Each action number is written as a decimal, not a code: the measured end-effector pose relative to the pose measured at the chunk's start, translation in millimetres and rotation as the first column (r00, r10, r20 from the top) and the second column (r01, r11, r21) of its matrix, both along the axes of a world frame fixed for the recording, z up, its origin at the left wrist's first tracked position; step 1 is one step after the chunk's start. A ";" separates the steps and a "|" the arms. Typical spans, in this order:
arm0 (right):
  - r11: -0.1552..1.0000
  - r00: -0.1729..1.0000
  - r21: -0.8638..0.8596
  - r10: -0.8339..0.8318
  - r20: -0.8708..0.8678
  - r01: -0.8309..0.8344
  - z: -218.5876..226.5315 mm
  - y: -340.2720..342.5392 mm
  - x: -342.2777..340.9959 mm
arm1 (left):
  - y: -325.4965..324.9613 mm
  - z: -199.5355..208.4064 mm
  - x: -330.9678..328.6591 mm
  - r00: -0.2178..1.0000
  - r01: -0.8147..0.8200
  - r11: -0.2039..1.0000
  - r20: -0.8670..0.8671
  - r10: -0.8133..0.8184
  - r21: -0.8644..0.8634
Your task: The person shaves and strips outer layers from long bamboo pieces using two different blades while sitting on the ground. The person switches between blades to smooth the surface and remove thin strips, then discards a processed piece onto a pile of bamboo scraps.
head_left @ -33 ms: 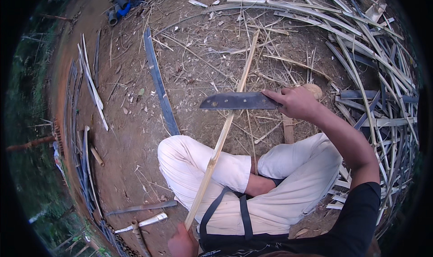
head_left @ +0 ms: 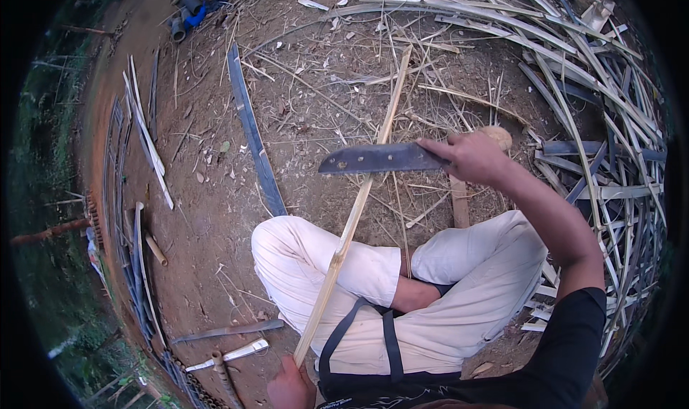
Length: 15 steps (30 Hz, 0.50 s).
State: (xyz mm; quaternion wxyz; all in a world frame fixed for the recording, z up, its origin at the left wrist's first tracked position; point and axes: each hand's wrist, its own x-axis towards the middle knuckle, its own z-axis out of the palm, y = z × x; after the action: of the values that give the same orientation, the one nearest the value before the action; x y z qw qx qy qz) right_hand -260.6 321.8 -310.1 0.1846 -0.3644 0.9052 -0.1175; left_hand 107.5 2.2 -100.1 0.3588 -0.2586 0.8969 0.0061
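My left hand (head_left: 292, 386), at the lower edge, is closed around the near end of a long, pale bamboo strip (head_left: 336, 269). The strip slants away across my left leg, its far end over the littered ground. In my right hand (head_left: 477, 157) is a machete (head_left: 387, 159) with a broad dark blade pierced by a few holes. My index finger stretches along the blade, and a rounded tan handle end shows beyond the hand. The blade points left and crosses over the strip; whether its edge bites into it I cannot tell.
A large heap of split bamboo strips (head_left: 610, 122) curves along the right side. A dark bamboo slat (head_left: 251, 129) lies ahead of my left knee. More slats (head_left: 143, 132) and a short bamboo piece (head_left: 156, 249) lie at left. A blue item (head_left: 194, 15) sits far left.
My right hand and the machete's handle end have shifted slightly away from me, tilting the blade a little. My left hand and the bamboo strip look unmoved.
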 end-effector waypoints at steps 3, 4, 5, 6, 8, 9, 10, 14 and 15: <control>0.933 0.933 -0.002 -0.361 -0.011 0.361 -55.5 29.2 -57.0 | -8.1 2.0 -3.8 0.999 0.041 0.999 -0.006 -0.041 -0.023; 0.862 0.848 0.057 -0.507 0.155 0.504 -51.3 38.9 -81.9 | -8.6 2.9 -4.9 0.998 0.054 0.998 -0.012 -0.055 -0.019; 0.848 0.849 -0.042 -0.529 0.022 0.529 -79.5 71.2 -98.4 | -10.8 3.5 -10.3 0.997 0.083 0.996 -0.001 -0.083 -0.021; 0.857 0.857 0.013 -0.515 0.022 0.515 -68.2 60.0 -104.2 | -7.2 3.7 -11.8 0.997 0.080 0.996 0.008 -0.079 -0.036; 0.907 0.908 0.059 -0.418 -0.008 0.418 -51.1 27.1 -100.6 | -4.8 9.0 -15.5 0.998 0.049 0.997 0.037 -0.047 -0.060; 0.942 0.944 0.057 -0.328 -0.042 0.330 -48.9 16.1 -93.6 | -2.7 12.8 -17.8 0.998 0.020 0.998 0.055 -0.017 -0.061; 0.966 0.966 0.067 -0.246 -0.076 0.251 -48.2 16.4 -87.5 | -2.0 14.3 -19.5 0.997 0.004 0.999 0.078 0.000 -0.053; 0.811 0.811 0.031 -0.585 0.024 0.584 -82.5 36.2 -127.1 | -15.8 2.6 -2.1 0.987 0.149 0.986 -0.054 -0.153 -0.073; 0.816 0.815 0.029 -0.579 0.026 0.578 -86.3 43.0 -127.6 | -16.6 0.9 -6.7 0.986 0.146 0.988 -0.072 -0.150 -0.047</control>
State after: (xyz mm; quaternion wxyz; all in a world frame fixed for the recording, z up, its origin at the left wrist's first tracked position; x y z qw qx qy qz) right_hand -388.2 364.8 -396.4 0.1588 -0.0686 0.9710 -0.1652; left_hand 100.9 -14.4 -99.1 0.3188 -0.1984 0.9264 -0.0297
